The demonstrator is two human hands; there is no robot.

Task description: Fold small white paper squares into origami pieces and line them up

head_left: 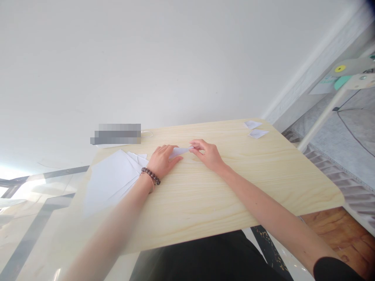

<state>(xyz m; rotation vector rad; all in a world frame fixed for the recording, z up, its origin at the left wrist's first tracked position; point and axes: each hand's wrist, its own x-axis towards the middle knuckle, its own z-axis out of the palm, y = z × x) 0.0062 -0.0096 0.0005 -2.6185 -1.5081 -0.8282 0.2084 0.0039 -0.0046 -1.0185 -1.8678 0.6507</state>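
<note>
A small folded piece of white paper (181,151) is between my two hands, just above or on the wooden table (187,210). My left hand (162,160) lies over its left end, fingers curled on the far side and thumb along the near side. My right hand (207,153) pinches the narrow right tip between thumb and fingers. Part of the paper is hidden under my left hand. Close to my left wrist, which wears a bead bracelet (150,175), several loose white sheets (109,175) lie spread and overlapping.
Two folded paper pieces (258,134) lie at the table's far right corner. A blurred-out object (117,134) sits at the far left edge. Behind the table rises a white wall (175,70). A pale metal pole (322,117) stands beyond the right edge.
</note>
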